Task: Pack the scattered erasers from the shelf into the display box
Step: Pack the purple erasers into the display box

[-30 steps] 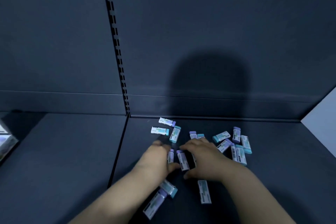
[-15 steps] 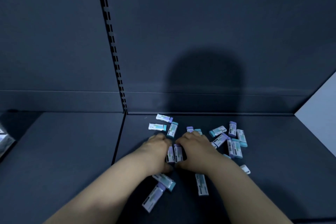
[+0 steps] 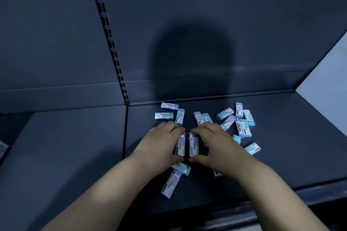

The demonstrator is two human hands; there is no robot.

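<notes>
Several small erasers in white sleeves with purple or teal ends lie scattered on the dark shelf [image 3: 293, 137]. My left hand [image 3: 159, 146] pinches one purple-ended eraser [image 3: 181, 146] lengthwise between fingers and thumb. My right hand [image 3: 217, 144] holds a second purple-ended eraser [image 3: 193, 145] the same way. The two lie parallel, almost touching, flat on the shelf. A cluster of erasers [image 3: 244, 125] sits to the right, a few erasers [image 3: 163, 115] at the back left, and a long eraser [image 3: 170, 184] under my left wrist. Only a pale sliver at the far left edge [image 3: 2, 149] may be the display box.
A slotted upright strip [image 3: 112, 47] divides the dark back panel, and a seam [image 3: 124, 137] runs down the shelf below it. The shelf's front edge [image 3: 281, 193] is close to my forearms. A pale side wall [image 3: 328, 73] closes the right end.
Both hands have drawn together, bringing the two purple-ended erasers side by side and straight. The view has shifted right, so the box at the left edge has almost left the frame.
</notes>
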